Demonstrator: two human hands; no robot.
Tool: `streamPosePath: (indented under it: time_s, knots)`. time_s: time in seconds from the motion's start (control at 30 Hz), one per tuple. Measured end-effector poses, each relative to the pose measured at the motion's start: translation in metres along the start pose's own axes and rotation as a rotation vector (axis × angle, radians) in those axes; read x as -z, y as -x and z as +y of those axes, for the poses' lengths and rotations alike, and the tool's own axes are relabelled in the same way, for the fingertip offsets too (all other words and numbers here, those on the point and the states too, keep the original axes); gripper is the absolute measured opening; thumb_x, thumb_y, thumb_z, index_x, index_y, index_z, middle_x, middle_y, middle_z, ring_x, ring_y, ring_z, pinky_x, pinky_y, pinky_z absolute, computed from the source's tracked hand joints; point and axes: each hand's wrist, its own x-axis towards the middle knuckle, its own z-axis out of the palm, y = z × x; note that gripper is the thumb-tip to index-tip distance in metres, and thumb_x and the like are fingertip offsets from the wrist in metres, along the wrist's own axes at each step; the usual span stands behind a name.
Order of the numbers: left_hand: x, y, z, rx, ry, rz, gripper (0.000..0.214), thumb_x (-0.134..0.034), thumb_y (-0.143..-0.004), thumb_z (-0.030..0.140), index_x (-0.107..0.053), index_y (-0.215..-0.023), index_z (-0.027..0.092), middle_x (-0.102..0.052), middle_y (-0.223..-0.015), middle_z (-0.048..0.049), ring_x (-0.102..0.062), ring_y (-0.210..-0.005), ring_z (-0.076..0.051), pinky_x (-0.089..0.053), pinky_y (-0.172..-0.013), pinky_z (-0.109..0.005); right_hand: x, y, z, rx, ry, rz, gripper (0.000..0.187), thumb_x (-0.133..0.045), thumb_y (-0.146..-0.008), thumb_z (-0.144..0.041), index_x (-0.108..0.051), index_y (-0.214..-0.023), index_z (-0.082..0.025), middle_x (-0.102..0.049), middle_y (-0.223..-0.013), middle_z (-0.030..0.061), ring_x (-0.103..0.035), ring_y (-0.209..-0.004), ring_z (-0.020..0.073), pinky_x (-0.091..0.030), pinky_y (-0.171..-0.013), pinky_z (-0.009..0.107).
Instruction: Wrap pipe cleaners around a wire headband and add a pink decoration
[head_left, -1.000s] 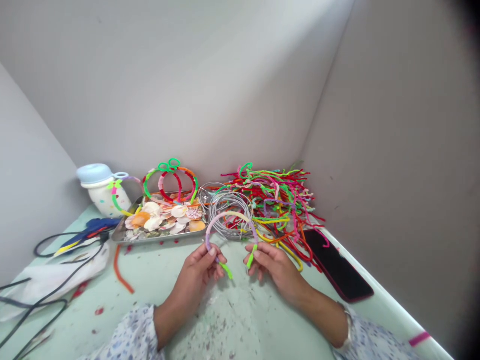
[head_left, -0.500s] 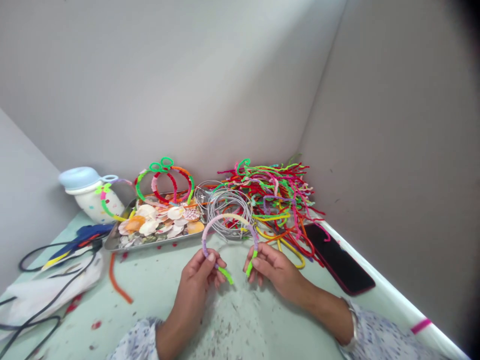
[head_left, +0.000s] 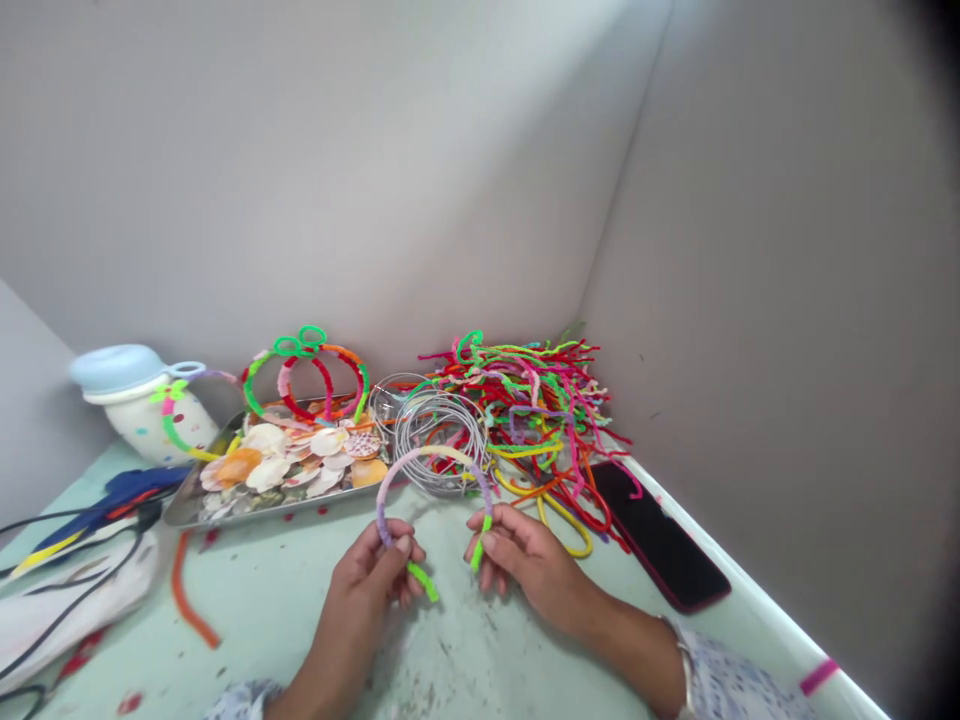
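A fuzzy headband point(head_left: 433, 452), wrapped in lilac, pale pink and cream with bright green ends, arches upright between my two hands above the table. My left hand point(head_left: 375, 572) pinches its left side, just above the green end, which sticks out past the fingers. On the other side, my right hand point(head_left: 517, 548) closes thumb and fingers on the right green end. Right behind the arch lies a coil of grey wire point(head_left: 441, 425).
A metal tray point(head_left: 281, 510) of shells point(head_left: 266, 470) stands behind left, with finished headbands point(head_left: 364, 385) on it. Beyond are a white bottle point(head_left: 154, 425) and black cables point(head_left: 71, 580). Pipe cleaners point(head_left: 525, 385) heap at the back, beside a phone point(head_left: 664, 540). An orange strip point(head_left: 187, 595) lies left.
The view has turned slightly, so everything sits further left and a little lower. Both hands keep the same hold on the headband.
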Motion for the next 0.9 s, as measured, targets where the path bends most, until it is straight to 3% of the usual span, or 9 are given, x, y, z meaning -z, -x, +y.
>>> streamPosePath:
  time_s: [0.07,0.2,0.3,0.43,0.67,0.9]
  knots:
    - [0.0,-0.001,0.0,-0.008,-0.008,0.0,0.025,-0.067,-0.079,0.032,-0.055,-0.094,0.016,-0.064,-0.074,0.0005,-0.056,-0.054,-0.009,-0.042,-0.051,-0.02,0.004,-0.001,0.0,0.039,0.136,0.064,0.031,-0.047,-0.094,-0.043,-0.058,-0.109,-0.018,-0.064,-0.077,0.0023,-0.061,-0.065,0.0143,-0.045,-0.056,0.024]
    - [-0.001,-0.001,-0.001,0.003,0.01,-0.003,0.021,-0.066,-0.08,0.03,-0.056,-0.092,0.016,-0.064,-0.072,0.001,-0.056,-0.052,-0.009,-0.042,-0.05,-0.019,0.02,-0.01,-0.004,0.251,0.657,0.258,0.021,-0.048,-0.093,-0.028,-0.065,-0.103,-0.021,-0.067,-0.092,0.005,-0.062,-0.086,0.0192,-0.048,-0.078,0.033]
    - [-0.001,-0.002,-0.001,0.013,0.072,0.008,0.02,-0.067,-0.078,0.029,-0.056,-0.089,0.016,-0.063,-0.069,0.0016,-0.055,-0.05,-0.008,-0.043,-0.049,-0.019,0.026,-0.021,-0.007,0.316,0.978,0.247,0.021,-0.047,-0.092,-0.022,-0.067,-0.098,-0.02,-0.066,-0.093,0.0055,-0.063,-0.085,0.0187,-0.049,-0.077,0.031]
    - [0.0,-0.002,0.001,0.004,0.18,0.031,0.02,-0.067,-0.076,0.027,-0.057,-0.089,0.016,-0.063,-0.068,0.0018,-0.055,-0.05,-0.009,-0.044,-0.048,-0.019,0.017,-0.034,-0.007,0.266,1.359,0.235,0.018,-0.053,-0.09,-0.024,-0.068,-0.099,-0.019,-0.066,-0.091,0.0068,-0.065,-0.078,0.0195,-0.048,-0.068,0.029]
    - [0.001,-0.004,0.003,-0.003,0.254,0.051,0.021,-0.069,-0.073,0.024,-0.057,-0.087,0.015,-0.063,-0.065,0.0018,-0.055,-0.047,-0.008,-0.044,-0.046,-0.018,0.007,-0.046,-0.001,0.237,1.504,0.286,0.018,-0.052,-0.09,-0.023,-0.066,-0.098,-0.016,-0.066,-0.092,0.0118,-0.065,-0.074,0.0231,-0.046,-0.06,0.031]
    - [0.003,-0.008,0.005,-0.004,0.292,0.095,0.022,-0.069,-0.07,0.022,-0.057,-0.087,0.013,-0.064,-0.064,0.0007,-0.054,-0.047,-0.008,-0.043,-0.043,-0.017,0.012,-0.061,0.001,0.239,1.537,0.299,0.018,-0.048,-0.092,-0.02,-0.066,-0.094,-0.016,-0.067,-0.089,0.0101,-0.065,-0.076,0.0193,-0.044,-0.063,0.027]
